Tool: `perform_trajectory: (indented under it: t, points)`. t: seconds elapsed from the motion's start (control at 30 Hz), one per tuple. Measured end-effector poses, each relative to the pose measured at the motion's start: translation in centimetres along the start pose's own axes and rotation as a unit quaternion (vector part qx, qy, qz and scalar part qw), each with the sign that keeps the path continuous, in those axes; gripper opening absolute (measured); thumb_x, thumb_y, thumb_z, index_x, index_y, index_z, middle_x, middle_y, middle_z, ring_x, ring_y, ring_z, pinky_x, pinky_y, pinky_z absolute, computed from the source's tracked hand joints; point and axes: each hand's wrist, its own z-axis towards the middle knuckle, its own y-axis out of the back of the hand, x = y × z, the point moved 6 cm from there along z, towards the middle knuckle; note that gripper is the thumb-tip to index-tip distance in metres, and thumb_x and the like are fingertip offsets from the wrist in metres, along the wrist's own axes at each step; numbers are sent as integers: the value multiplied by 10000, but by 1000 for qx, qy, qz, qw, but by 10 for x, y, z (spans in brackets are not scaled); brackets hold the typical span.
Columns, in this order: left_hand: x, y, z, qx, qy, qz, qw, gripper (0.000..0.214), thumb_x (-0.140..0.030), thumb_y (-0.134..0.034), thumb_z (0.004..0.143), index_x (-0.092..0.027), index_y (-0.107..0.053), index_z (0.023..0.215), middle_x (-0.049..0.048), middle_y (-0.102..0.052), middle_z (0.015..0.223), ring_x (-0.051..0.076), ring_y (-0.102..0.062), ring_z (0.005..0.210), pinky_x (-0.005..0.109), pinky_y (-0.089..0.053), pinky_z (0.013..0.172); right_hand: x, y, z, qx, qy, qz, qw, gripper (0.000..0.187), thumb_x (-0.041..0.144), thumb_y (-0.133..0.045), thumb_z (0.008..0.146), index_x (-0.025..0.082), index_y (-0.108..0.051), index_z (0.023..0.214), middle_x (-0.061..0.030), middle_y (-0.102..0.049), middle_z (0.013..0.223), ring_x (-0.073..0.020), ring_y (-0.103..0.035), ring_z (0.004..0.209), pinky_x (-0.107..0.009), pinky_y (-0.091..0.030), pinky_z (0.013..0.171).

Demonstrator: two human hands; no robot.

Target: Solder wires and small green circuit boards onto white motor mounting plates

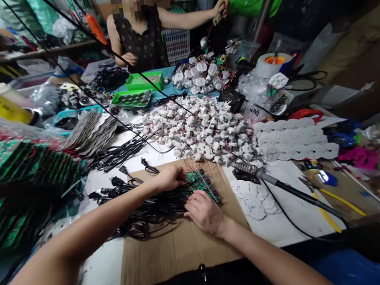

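Cables [140, 217], black and loosely bundled, lie left of the green circuit boards [198, 181], the ends running up to their left edge. Left hand [169, 179] comes next, at the boards' far-left corner, its fingers curled in; whether they pinch a wire or a board edge cannot be told. The boards sit on cardboard [181, 260], just right of those fingertips and just beyond the right hand's; their right-hand edge slants from far left to near right. Right hand [204, 213] rests at the boards' near side, fingers bent and touching or nearly so, with any grasp hidden beneath. Neither hand is clearly the nearer. White parts [205, 128] are heaped beyond the boards, while a soldering iron [286, 186] and yellow-handled pliers [343, 202] lie to their right.
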Motion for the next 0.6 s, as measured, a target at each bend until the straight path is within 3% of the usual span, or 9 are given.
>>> perform_trajectory:
  t: [0.1,0.2,0.4,0.6]
  points:
    - [-6,2,-4,-6,9,11,1000,119,-202,-675,724,-177,-564,756,7,-598,710,160,-544,652,259,-361,594,-4,12,-4,22,19,-9,1000,240,270,-692,942,142,-672,1144,-104,-748,1052,-264,-619,1107,-464,-425,1084]
    - [-9,3,-5,-8,12,26,1000,105,-185,-676,722,-174,-597,790,30,-630,740,188,-591,679,274,-389,612,-9,18,-13,25,41,-40,998,280,196,-638,961,139,-657,1235,-117,-742,1157,-270,-608,1162,-482,-420,1097]
    - [-12,0,-6,-26,17,61,998,126,-172,-668,733,-174,-625,852,81,-669,837,243,-656,797,296,-445,667,-14,8,-16,4,62,-18,998,220,186,-565,1003,142,-681,1185,-126,-751,1115,-247,-626,1098,-456,-479,1044]
    - [-16,-3,-10,-47,-1,95,994,178,-99,-638,714,-162,-623,880,101,-674,866,250,-662,825,301,-454,686,-17,13,2,26,39,-4,999,147,240,-585,1002,165,-684,924,-67,-703,825,-223,-618,890,-448,-480,1024]
